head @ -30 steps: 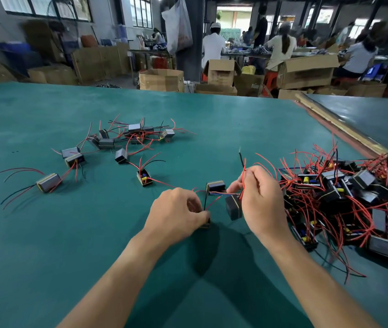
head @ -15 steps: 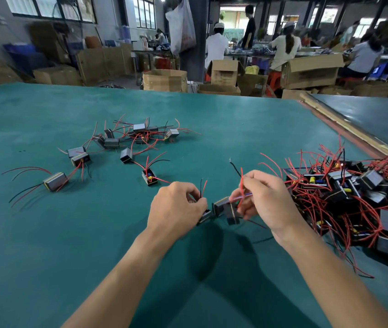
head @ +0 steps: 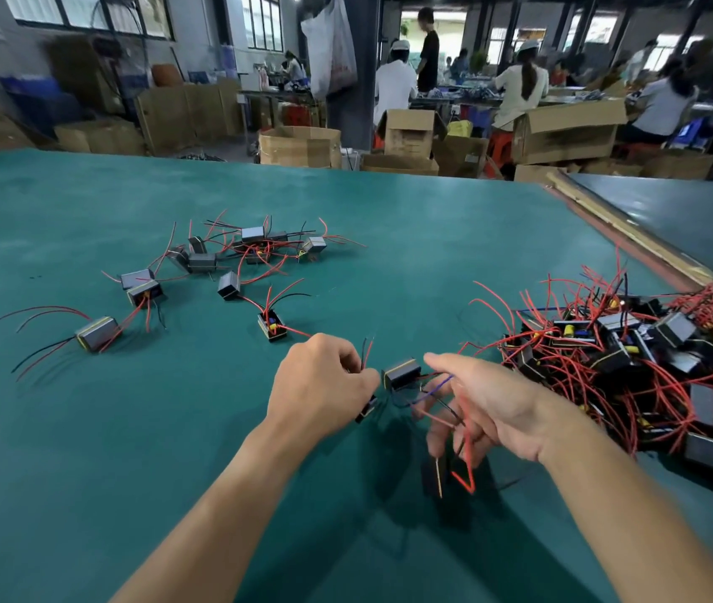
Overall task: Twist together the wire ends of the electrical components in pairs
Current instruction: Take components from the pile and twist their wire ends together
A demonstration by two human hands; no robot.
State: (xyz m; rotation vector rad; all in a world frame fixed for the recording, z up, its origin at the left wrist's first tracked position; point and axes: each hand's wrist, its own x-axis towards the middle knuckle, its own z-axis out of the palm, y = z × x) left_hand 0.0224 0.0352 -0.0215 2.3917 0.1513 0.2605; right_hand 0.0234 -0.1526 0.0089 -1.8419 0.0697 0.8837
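- The left hand [head: 319, 385] is clenched round a pair of thin black and red wire ends [head: 366, 348] that stick up past its knuckles. A small dark part [head: 366, 409] shows under its fingers. If the grip eased, the springy leads would likely slip apart before they are twisted.
- The right hand [head: 493, 406] is blurred, with its fingers spread. Red, blue and black leads cross them, but I cannot tell whether it pinches any. Picking the wrong lead there would make a mismatched pair.
- A dark box-shaped component [head: 433, 472] sits below the right hand, with a sharply kinked red wire [head: 463, 476] beside it. A tug could drag it or strain that lead.
- The tangled heap of red-wired components [head: 650, 367] lies just right of the right hand, and its loose loops could snag the working wires.
- The small dark rectangular component with a yellowish edge [head: 402, 373] lies between the hands on the green table [head: 128, 428], near its middle. Its leads are thin and limp.
- A scattered group of similar components [head: 254, 245] lies on the far left.
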